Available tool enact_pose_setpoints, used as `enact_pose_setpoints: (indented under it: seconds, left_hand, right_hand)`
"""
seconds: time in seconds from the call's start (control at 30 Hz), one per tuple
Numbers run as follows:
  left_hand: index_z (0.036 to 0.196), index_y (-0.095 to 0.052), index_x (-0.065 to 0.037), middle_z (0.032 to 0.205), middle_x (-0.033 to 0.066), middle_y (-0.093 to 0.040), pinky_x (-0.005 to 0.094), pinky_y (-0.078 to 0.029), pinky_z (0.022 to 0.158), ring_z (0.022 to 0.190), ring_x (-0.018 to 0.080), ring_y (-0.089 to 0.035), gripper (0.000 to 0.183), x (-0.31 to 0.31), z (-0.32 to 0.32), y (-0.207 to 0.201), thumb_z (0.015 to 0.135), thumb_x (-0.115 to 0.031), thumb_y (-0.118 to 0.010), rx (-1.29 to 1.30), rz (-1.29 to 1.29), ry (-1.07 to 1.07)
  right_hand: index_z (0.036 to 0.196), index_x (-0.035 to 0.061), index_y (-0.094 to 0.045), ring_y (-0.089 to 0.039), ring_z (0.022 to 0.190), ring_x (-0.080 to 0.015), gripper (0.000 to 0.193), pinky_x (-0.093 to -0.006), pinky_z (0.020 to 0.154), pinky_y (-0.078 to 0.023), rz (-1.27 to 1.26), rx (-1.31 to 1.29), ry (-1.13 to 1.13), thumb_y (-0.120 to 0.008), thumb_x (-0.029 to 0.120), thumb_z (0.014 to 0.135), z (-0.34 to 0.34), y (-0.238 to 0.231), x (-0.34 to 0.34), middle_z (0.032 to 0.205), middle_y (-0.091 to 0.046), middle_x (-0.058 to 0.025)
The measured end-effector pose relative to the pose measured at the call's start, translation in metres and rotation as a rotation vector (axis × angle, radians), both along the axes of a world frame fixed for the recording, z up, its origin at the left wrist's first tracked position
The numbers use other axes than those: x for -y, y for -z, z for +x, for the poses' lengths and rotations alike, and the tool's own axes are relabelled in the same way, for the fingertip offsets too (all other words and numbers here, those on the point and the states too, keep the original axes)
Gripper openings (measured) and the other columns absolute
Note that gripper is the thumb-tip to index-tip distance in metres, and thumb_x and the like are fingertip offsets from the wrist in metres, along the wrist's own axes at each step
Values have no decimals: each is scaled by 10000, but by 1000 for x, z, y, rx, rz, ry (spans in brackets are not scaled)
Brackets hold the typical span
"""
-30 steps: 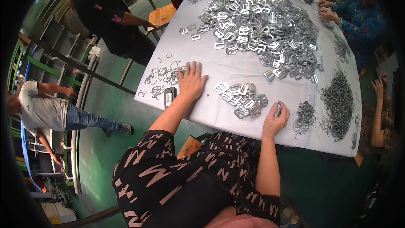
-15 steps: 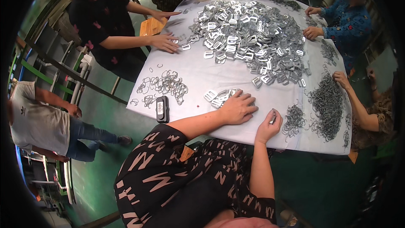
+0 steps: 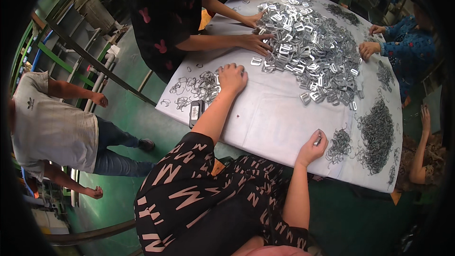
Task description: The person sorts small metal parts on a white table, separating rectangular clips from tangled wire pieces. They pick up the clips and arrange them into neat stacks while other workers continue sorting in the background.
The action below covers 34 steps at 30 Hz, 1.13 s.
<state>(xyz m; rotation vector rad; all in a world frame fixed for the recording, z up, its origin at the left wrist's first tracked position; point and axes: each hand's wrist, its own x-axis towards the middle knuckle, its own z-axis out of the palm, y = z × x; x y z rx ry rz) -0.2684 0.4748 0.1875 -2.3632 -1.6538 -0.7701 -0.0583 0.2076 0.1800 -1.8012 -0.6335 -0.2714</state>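
My left hand (image 3: 232,78) is palm down on the white-covered table (image 3: 265,123), its fingers bent but apart. It lies at the right edge of a loose heap of thin bent metal pieces (image 3: 195,89). Bright metal shows beside its fingers; what is under the palm is hidden. My right hand (image 3: 312,149) rests near the front edge, palm up and fingers curled around a small shiny metal piece (image 3: 318,140). Just right of it lies a small heap of dark wire hooks (image 3: 339,145). A big pile of flat silvery slide buckles (image 3: 313,47) covers the middle far part.
A black box-shaped device (image 3: 196,112) stands by my left forearm. A larger heap of dark hooks (image 3: 377,137) lies at the right. A co-worker's hands (image 3: 258,42) touch the pile from the left; another's hands (image 3: 369,50) are at its right. A person in grey (image 3: 61,118) walks at the left.
My left hand has moved left and away from me to the left heap; the buckles beside it are gone from their spot. The left co-worker's hands have reached the pile. My right hand keeps its hold.
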Motion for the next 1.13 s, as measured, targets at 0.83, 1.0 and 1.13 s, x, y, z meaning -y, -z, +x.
enact_pose_setpoints:
  seconds: [0.83,1.0,1.13]
  left_hand:
    - [1428,-439,-246,1447,136,-459,703,-189,1082,1377,329,-376,594,-207,-62,27,918,-548,-490,166,-519,-207]
    - [1433,-427,-287,1576,67,-245,621,-264,1103,1435,312,-276,608,-125,-48,-36,909,-586,-504,-326,-444,128]
    - [1460,-385,-271,1588,70,-204,557,-271,1130,1461,334,-199,702,-138,-77,-25,874,-634,-518,-264,-556,138]
  right_hand:
    - [1005,-40,-636,-558,752,-252,149,-354,648,-455,22,-63,-67,-606,81,922,-7,-10,-1,877,-569,-129]
    - [1006,-43,-635,-568,763,-257,144,-356,658,-467,37,-32,-21,-604,72,925,0,-3,2,883,-574,-137]
    - [1056,-43,-642,-592,884,-280,189,-361,812,-481,-4,-189,-67,-597,108,953,-4,-10,5,977,-626,-141]
